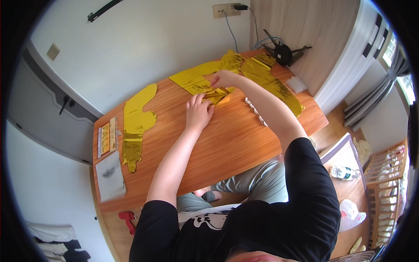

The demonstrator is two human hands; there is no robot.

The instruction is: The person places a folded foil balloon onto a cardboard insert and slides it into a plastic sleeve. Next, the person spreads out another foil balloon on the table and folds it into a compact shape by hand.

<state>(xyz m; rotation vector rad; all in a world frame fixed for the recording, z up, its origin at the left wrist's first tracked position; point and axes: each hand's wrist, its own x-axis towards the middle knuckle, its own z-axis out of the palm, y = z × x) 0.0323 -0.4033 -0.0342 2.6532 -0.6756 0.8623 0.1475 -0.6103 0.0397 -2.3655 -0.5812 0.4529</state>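
Observation:
A flat gold foil balloon (192,78) lies near the back of the wooden table, its near end crumpled between my hands. My right hand (224,79) reaches in from the right and is closed in a pinch on the foil; its fingertips are partly hidden. Lower and a little to the left, my left hand (199,112) rests palm down with fingers apart, its fingertips beside the foil's near edge. At the left lies another flat gold foil balloon (135,114). More gold foil (279,91) stretches along the table's right side, partly behind my right forearm.
Small white pieces (262,120) lie beside my right forearm. A black router (283,54) with cables stands at the back right corner. A white packet (110,175) and a printed card (104,139) lie at the left edge. A bottle (344,172) is at the right.

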